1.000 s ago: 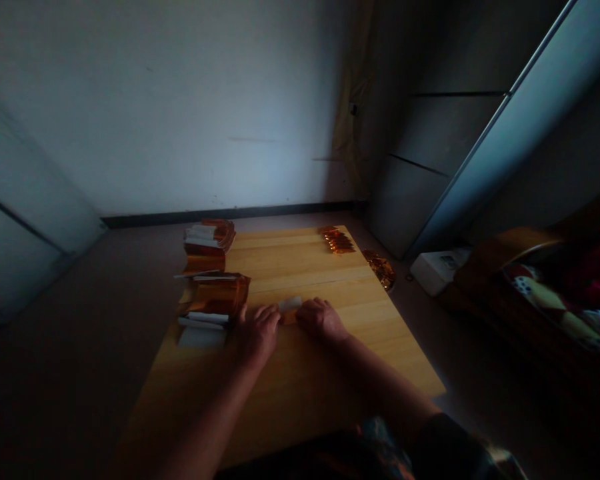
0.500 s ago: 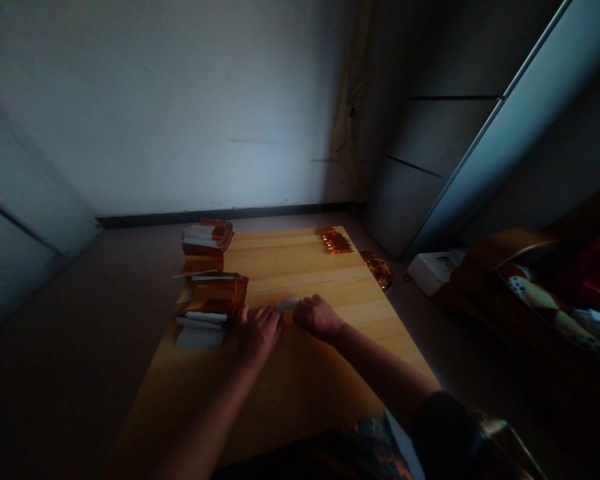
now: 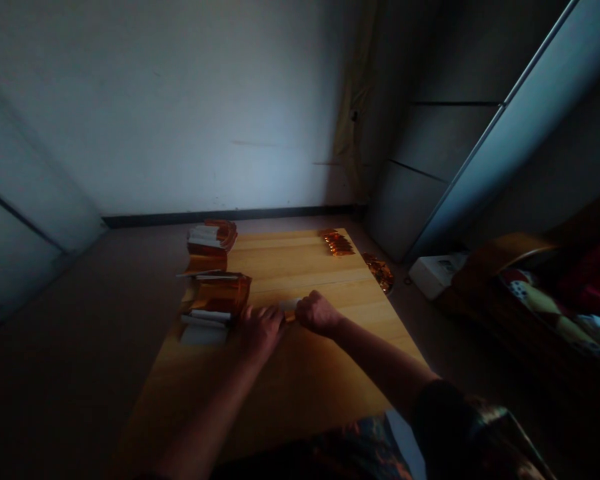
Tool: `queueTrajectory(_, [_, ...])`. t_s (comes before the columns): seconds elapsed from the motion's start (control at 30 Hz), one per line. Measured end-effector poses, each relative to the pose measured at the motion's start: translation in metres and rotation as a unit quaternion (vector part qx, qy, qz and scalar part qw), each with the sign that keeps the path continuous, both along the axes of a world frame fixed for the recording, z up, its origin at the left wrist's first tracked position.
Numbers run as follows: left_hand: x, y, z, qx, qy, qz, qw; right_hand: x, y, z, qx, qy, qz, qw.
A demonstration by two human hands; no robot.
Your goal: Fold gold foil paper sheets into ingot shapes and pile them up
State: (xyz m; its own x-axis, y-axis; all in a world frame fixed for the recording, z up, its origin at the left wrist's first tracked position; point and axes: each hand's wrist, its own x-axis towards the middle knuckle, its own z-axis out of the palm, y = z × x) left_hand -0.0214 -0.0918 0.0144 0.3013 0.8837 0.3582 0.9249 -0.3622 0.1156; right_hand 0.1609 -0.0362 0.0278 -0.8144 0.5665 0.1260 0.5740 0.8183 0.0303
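Note:
Between my two hands, low over the wooden table (image 3: 330, 367), is a small sheet of copper-coloured foil paper (image 3: 290, 315) with a pale side showing. My left hand (image 3: 263, 327) is closed on its left end, the fingers bent. My right hand (image 3: 316, 313) is curled into a fist at its right end. Left of my left hand lies a stack of copper foil paper (image 3: 220, 293) with whitish sheets (image 3: 205, 333) along its near side. The fingertips and the exact folds of the held sheet are hidden in dim light.
Another bundle of foil paper (image 3: 213, 235) lies at the table's far left corner. A row of folded foil pieces (image 3: 338, 243) sits at the far right corner. Beyond the right edge are a heap of shiny foil (image 3: 379, 272) and a white box (image 3: 430, 275) on the floor.
The view has shifted slightly. Both hands stay on the foil paper between them; less of its copper side shows now, and my right hand has turned a little.

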Motion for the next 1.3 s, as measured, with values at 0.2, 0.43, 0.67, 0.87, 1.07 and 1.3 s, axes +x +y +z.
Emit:
queueTrajectory(0.2, [0.003,-0.005,-0.004,0.017,-0.005,0.009,1.000,0.003,0.000,0.001,0.009,0.030,0.000,1.000])
queueTrajectory(0.43, [0.001,-0.004,-0.008,0.011,-0.024,0.027,0.999,0.004,-0.002,-0.001,0.021,0.049,0.001,0.999])
queueTrajectory(0.67, [0.000,-0.004,-0.008,0.026,-0.014,0.008,1.000,0.004,0.001,-0.005,0.021,0.035,0.006,0.999])
queueTrajectory(0.87, [-0.003,-0.003,-0.011,0.035,-0.001,0.006,0.999,0.000,0.006,-0.001,0.033,0.047,0.008,0.998])
queueTrajectory(1.07, [-0.004,-0.002,-0.008,0.027,-0.006,0.010,1.000,0.002,-0.003,-0.002,0.017,0.065,-0.009,0.998])
queueTrajectory(1.3, [-0.012,0.001,-0.008,0.020,-0.009,-0.010,1.000,0.009,-0.007,-0.016,0.001,0.092,-0.031,0.995])
